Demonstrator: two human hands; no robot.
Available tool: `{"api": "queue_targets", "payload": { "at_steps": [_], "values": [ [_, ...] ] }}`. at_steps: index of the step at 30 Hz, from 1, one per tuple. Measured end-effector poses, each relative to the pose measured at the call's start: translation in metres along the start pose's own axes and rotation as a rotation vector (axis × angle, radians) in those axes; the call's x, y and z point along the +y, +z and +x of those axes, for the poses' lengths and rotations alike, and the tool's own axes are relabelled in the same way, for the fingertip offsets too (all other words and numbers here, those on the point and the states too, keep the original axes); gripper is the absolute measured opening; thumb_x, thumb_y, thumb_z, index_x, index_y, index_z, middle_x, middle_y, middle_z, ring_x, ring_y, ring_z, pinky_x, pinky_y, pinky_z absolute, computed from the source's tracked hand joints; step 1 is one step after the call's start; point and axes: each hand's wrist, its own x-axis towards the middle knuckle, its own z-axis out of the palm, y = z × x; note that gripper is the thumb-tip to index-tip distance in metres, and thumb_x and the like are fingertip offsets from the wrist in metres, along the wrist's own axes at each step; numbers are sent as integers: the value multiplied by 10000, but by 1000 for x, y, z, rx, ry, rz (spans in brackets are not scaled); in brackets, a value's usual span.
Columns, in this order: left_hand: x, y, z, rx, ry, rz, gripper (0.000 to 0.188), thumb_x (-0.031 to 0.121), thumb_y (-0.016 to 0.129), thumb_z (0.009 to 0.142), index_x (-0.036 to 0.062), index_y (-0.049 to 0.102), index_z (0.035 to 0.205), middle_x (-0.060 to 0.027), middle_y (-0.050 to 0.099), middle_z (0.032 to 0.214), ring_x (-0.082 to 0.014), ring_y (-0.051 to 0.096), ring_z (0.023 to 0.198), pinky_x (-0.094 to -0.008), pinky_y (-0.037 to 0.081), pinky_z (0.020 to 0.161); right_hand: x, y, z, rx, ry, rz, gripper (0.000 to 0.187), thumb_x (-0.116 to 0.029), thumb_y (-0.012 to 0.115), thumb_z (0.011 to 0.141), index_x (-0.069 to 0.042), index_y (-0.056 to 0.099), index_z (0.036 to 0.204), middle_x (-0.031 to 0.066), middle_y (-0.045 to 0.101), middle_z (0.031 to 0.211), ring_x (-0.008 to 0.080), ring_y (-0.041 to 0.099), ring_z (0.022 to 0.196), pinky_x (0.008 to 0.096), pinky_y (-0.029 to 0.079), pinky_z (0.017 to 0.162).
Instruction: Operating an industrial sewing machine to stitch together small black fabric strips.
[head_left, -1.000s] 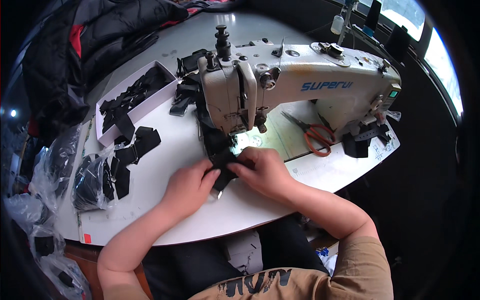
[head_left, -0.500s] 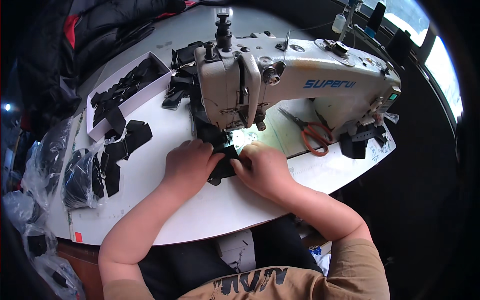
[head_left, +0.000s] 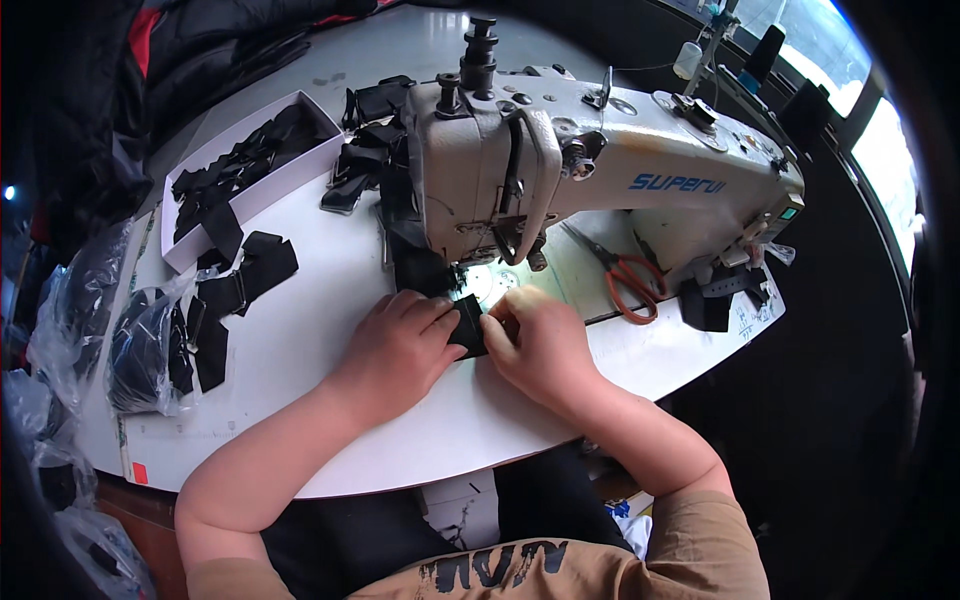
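Observation:
A wide black strap (head_left: 467, 328) lies at the lit needle area of a white sewing machine (head_left: 465, 190). My left hand (head_left: 403, 345) is closed over its left side, with the fingers bent and the thumb low on the strap. At its right edge my right hand (head_left: 540, 342) pinches the strap between thumb and curled forefinger. Both hands rest close to the needle, and the presser foot is partly hidden in shadow. More black strap (head_left: 405, 235) runs back from the sewing spot along the left of the machine head.
Left of the machine, a white box (head_left: 178, 235) holds black strap pieces. Straps with metal buckles (head_left: 262, 270) and clear plastic bags (head_left: 150, 370) lie nearby. Orange-handled scissors (head_left: 635, 285) rest right of the needle, with black strap pieces (head_left: 708, 305) beyond. A dark jacket (head_left: 210, 60) is at far left.
My left hand has shifted inward over the strap and covers more of it. The right hand keeps its pinch at the edge. The whole view has moved slightly.

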Motion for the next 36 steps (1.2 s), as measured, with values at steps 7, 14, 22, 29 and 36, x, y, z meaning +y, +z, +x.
{"api": "queue_targets", "payload": {
  "at_steps": [7,14,22,29,36],
  "values": [
    [0,2,2,30,3,-38,388,168,802,792,-3,699,1124,-113,665,1181,-308,605,1087,-426,519,951,-1,-1,1,-3,0,-22,169,-147,738,849,-26,641,782,147,629,760,335,635,662,428,488,612],
    [-1,1,4,27,19,-36,324,159,768,822,-6,702,1093,-104,658,1163,-288,589,1087,-414,502,972,-4,-1,0,6,-9,-13,134,-153,761,833,-37,693,841,128,635,757,281,646,637,389,495,597],
    [-3,-2,6,19,36,-73,270,123,713,837,-7,708,1073,-95,669,1131,-268,588,1046,-411,502,958,-4,9,-5,82,-185,-44,159,-117,763,807,-58,736,952,108,650,801,288,655,664,390,511,593],
    [-4,-1,6,5,-62,-164,335,131,709,837,7,682,1147,-105,664,1103,-283,594,1051,-418,508,946,-9,12,-10,40,-264,-258,189,-122,705,841,-71,716,1023,98,610,831,306,635,661,418,512,565],
    [0,-2,7,-75,-83,-77,390,140,696,854,19,639,1221,-99,596,1174,-300,568,1100,-445,496,962,-11,11,-11,7,-241,-276,186,-134,705,854,-70,722,1028,91,599,827,306,629,663,418,510,562]
  ]
}}
